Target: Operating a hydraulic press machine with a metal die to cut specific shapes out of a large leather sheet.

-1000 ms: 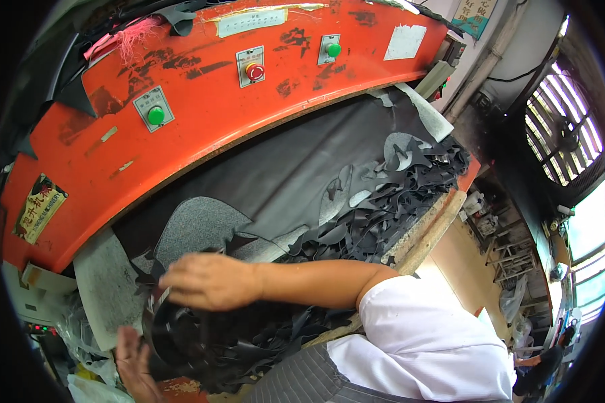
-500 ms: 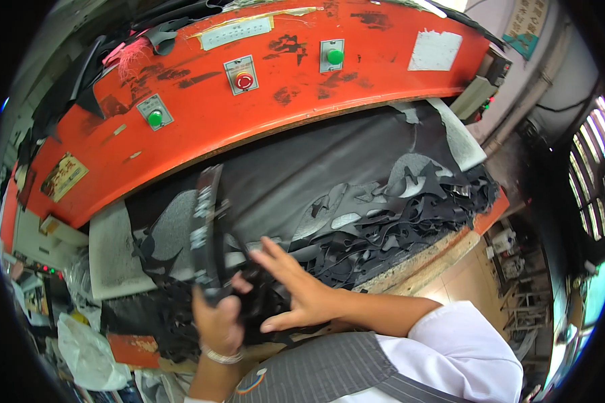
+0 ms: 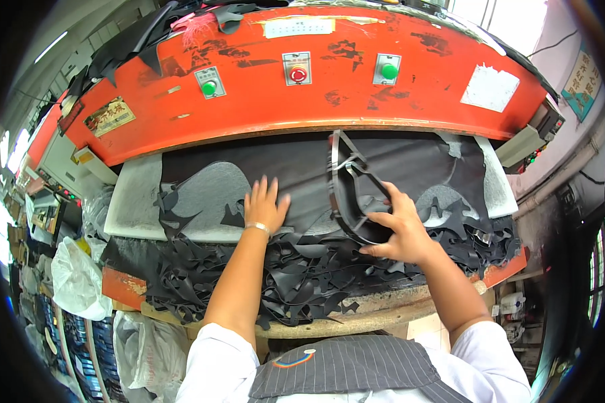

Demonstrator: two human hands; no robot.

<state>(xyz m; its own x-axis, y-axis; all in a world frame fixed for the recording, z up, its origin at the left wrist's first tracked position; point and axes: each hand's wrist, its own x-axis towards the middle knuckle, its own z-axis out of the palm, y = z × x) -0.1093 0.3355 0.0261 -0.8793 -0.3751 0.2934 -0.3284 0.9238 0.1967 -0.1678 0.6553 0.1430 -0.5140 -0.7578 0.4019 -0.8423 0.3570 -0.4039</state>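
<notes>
My right hand grips the edge of a dark metal cutting die, a curved open frame with a crossbar. The die is tilted up above a black leather-like sheet. My left hand has its fingers spread over the sheet's near part, beside a grey patch where material is cut away. The sheet lies over a pale cutting board beneath the red press.
Black offcuts heap along the near edge. The red press beam spans the back, with two green buttons and a red emergency stop. White plastic bags hang at the left. Control boxes flank the press.
The cutting die was in my left hand at the left; now my right hand holds it further right. My left hand has let go and spread over the sheet. The view has turned.
</notes>
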